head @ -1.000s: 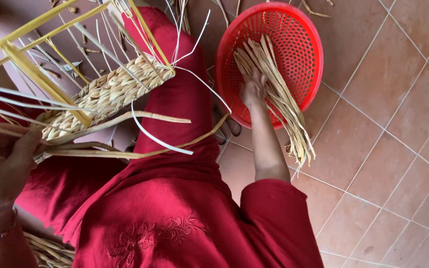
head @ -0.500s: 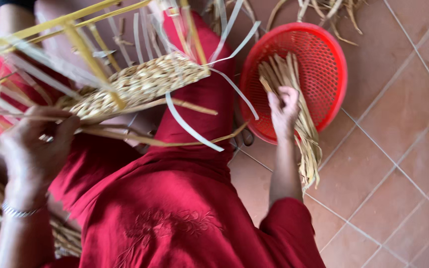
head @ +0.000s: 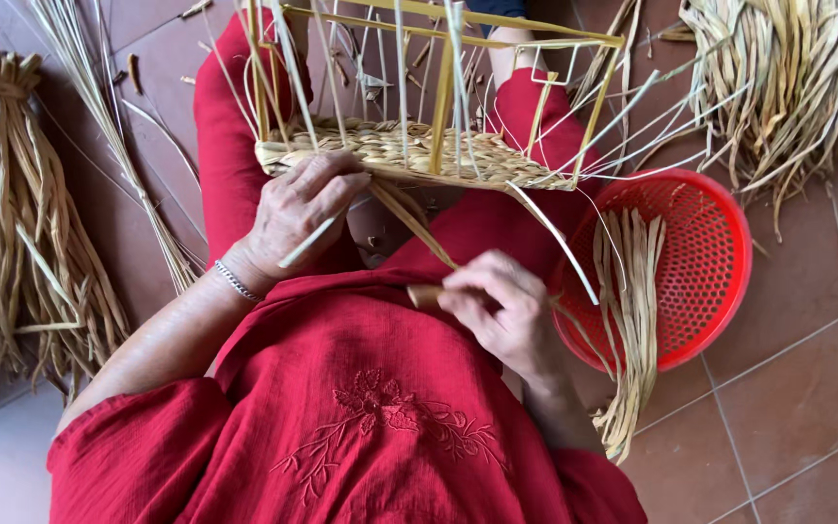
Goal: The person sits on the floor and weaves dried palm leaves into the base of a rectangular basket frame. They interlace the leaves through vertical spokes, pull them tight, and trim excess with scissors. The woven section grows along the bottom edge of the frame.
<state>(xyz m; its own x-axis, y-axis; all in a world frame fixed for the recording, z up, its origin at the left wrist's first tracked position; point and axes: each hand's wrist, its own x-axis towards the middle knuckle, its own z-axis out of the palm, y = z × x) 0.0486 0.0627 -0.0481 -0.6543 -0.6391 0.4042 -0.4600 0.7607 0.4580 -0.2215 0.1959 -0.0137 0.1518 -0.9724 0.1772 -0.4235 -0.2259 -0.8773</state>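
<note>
Two bundles of dried reed frame the scene. At the far left, one bundle (head: 7, 223) lies on the floor (head: 807, 388), tied near its top, its flat tan strips fanning out below. Beside it, loose thin stalks (head: 99, 126) run slantwise over the reddish-brown tiles.

Next comes the left hand (head: 298, 209), a thin metal bracelet (head: 235, 279) at its wrist. Its fingers (head: 327, 175) are curled loosely over the near edge of the half-woven basket (head: 400, 155), pressing the plaited rim, and a pale flat strip (head: 317, 238) slips out beneath them. The basket rests on the person's lap, across knees clad in red cloth (head: 341, 408) with embroidered flowers. Its base is tightly woven, rough straw-coloured plait; a frame (head: 443, 87) of yellow slats rises from it, with many pale uprights sticking up and splaying outward.

To the right, the right hand (head: 501, 311) sits just below the basket, fingers closed in a pinch on a twisted tan strand (head: 419, 228) that leads up to the weave.

Farther right, a round red plastic basin (head: 710, 262) with a perforated mesh wall stands on the floor, and a sheaf of strips (head: 628, 320) droops over its near rim. Above it, at the top right, the second bundle (head: 778, 78) sprawls loose.
</note>
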